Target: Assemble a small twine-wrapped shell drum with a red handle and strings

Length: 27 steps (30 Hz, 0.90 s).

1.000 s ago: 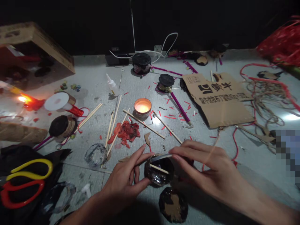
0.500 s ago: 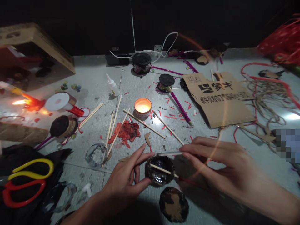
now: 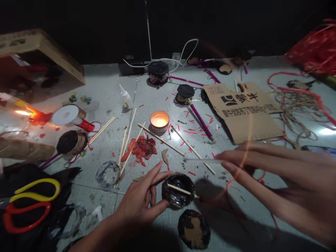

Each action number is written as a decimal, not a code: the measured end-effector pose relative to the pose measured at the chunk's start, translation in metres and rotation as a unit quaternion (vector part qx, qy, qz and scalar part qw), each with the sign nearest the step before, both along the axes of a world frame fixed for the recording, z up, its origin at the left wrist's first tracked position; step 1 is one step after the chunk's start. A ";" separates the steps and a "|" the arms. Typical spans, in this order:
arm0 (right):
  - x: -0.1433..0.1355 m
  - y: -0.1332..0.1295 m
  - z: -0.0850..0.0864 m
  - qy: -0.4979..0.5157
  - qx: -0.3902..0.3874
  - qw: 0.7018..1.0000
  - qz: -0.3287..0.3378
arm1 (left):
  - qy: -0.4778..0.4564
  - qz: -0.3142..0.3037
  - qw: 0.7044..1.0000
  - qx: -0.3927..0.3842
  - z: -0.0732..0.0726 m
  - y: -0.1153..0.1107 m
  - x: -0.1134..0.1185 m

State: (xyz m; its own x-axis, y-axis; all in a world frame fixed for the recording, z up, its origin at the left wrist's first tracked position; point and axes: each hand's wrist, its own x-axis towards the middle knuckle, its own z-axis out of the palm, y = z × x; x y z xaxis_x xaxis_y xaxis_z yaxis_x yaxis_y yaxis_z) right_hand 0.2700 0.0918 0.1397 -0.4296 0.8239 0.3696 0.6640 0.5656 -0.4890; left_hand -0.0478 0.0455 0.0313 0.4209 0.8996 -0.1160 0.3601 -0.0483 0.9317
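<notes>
My left hand (image 3: pixel 145 197) steadies a small round black drum shell (image 3: pixel 179 202), thumb and fingers at its left rim and the index finger stretched out. The shell is open at the top and glossy inside, with a pale wooden stick (image 3: pixel 178 189) across it. A red-wrapped handle (image 3: pixel 217 205) runs from its right side into shadow. My right hand (image 3: pixel 262 178), smeared by motion, pinches a thin greyish stick (image 3: pixel 202 161) above and right of the shell. Near the shell's lower side lies a black disc (image 3: pixel 194 229) with a brown patch.
A lit tealight candle (image 3: pixel 160 121) stands mid-table, near red melted wax (image 3: pixel 144 147) and loose wooden sticks (image 3: pixel 127 133). At left burns another flame (image 3: pixel 23 113), by a ribbon spool (image 3: pixel 65 114) and scissors (image 3: pixel 34 203). Beyond are a glue bottle (image 3: pixel 126 97), finished-looking drums (image 3: pixel 185 92) and cardboard (image 3: pixel 243 112).
My right hand has moved right and up with the thin stick, away from the shell's rim. My left hand and the shell stay almost where they were.
</notes>
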 end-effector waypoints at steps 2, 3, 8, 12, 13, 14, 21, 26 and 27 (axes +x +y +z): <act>-0.018 0.020 0.005 0.010 0.015 1.000 -0.013 | 0.007 0.000 1.000 0.003 0.004 0.000 0.001; -0.028 0.033 0.005 0.014 0.025 1.000 -0.001 | 0.007 0.001 1.000 0.011 0.005 -0.001 0.001; -0.064 0.101 -0.016 0.008 0.026 1.000 0.009 | -0.002 0.003 0.999 0.052 0.002 -0.003 0.001; -0.076 0.124 -0.026 -0.017 -0.024 1.000 0.004 | 0.000 0.004 0.999 0.053 0.000 -0.003 0.000; -0.077 0.125 -0.027 -0.018 -0.029 0.999 -0.002 | 0.002 0.003 0.999 0.049 -0.001 -0.004 0.000; -0.077 0.125 -0.027 -0.018 -0.032 0.999 -0.007 | 0.003 0.003 0.999 0.043 -0.001 -0.004 -0.001; -0.080 0.126 -0.028 -0.035 -0.033 0.999 -0.013 | 0.004 0.011 0.999 0.030 -0.002 -0.005 -0.002; -0.082 0.127 -0.028 -0.039 -0.036 0.999 -0.008 | 0.012 0.012 0.999 0.034 0.000 -0.005 -0.001; -0.082 0.127 -0.028 -0.039 -0.036 0.999 -0.008 | 0.010 0.013 0.999 0.035 0.000 -0.005 -0.001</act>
State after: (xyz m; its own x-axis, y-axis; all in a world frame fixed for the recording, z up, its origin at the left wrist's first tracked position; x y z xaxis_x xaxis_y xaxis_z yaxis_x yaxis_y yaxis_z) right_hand 0.1882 0.2186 0.1115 -0.4417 0.8539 0.2753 0.7100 0.5203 -0.4746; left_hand -0.0484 0.0407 0.0310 0.3961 0.9162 -0.0609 0.3812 -0.1038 0.9186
